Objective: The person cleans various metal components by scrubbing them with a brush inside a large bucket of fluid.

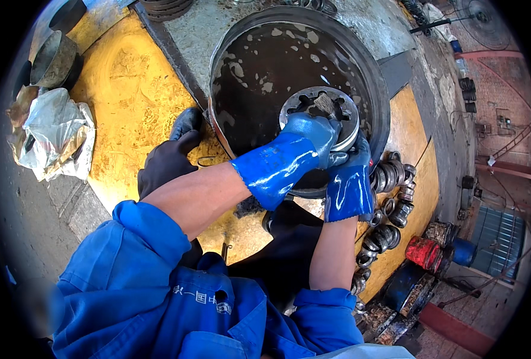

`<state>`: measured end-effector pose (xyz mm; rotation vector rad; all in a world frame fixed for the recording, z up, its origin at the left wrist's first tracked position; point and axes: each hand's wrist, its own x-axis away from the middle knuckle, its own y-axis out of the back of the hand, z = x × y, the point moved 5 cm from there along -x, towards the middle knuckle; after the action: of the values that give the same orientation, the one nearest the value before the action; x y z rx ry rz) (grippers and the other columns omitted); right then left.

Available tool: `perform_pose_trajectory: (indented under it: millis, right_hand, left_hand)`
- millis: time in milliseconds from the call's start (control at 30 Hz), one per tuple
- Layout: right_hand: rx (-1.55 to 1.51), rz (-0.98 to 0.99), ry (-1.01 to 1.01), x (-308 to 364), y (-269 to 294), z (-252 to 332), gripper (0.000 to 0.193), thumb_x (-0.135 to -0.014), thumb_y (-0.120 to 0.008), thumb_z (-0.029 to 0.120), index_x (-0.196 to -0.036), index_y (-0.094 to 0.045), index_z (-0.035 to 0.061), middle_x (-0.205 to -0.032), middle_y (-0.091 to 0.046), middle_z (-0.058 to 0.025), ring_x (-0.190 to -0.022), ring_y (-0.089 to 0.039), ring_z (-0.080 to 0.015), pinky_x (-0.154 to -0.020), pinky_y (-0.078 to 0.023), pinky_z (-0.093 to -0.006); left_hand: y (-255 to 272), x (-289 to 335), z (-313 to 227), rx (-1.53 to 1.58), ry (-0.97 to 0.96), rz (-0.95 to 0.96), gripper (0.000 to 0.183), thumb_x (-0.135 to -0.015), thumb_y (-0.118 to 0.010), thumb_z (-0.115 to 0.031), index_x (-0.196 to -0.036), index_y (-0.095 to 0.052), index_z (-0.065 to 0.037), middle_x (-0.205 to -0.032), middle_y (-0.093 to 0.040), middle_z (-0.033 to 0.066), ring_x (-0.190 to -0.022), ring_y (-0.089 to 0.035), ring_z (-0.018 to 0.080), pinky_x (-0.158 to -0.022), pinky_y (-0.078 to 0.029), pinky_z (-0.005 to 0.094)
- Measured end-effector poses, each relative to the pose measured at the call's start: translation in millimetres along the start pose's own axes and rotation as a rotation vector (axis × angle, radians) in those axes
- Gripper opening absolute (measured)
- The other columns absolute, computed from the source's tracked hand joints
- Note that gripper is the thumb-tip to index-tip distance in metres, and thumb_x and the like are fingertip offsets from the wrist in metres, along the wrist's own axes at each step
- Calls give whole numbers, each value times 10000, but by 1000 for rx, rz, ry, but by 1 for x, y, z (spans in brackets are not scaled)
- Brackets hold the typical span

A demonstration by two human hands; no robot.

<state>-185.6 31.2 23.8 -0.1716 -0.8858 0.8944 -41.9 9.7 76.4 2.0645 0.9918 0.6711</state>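
A round metal part [353,119] with notched openings around its inside tilts over the near right side of a large round tub [217,57] of dark liquid. My left hand [314,136], in a blue rubber glove, is closed over the part's near left side. Grey bristles of a brush [324,103] stick out beyond its fingers, inside the part; the handle is hidden. My right hand [350,173], gloved alike, grips the part's lower right edge from below, its fingers partly out of sight. Pale patches of foam float on the liquid.
Several shiny metal rings [388,175] lie in rows right of the tub on yellow floor plating [128,78]. A plastic bag [56,134] and a metal bucket [55,60] are at the left. Drums [406,287] and a red container [423,252] stand at the lower right; a fan [484,21] is far right.
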Motion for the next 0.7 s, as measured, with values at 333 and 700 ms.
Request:
perform_pose_trajectory:
  millis: [333, 700]
  right_hand:
    - [-33, 31, -35, -4, 5, -1, 458, -1015, -460, 347, -1298, -628, 28, -1281, -668, -175, -1147, -654, -339, -1058, -508, -490]
    - [-3, 62, -22, -5, 4, -2, 465, -1021, -463, 356, -1308, -621, 27, -1289, -663, -179, -1155, -652, -341, -1058, -509, -492]
  left_hand:
    - [0, 0, -1, -9, 5, 0, 727, -851, -631, -646, -1238, -646, -31, -1072, -742, 199, -993, -727, 330, -898, -570, 428]
    - [5, 2, -2, -1, 25, 33, 750, -862, -625, -652, -1270, -630, -23, -1100, -732, 208, -991, -728, 338, -895, -577, 430]
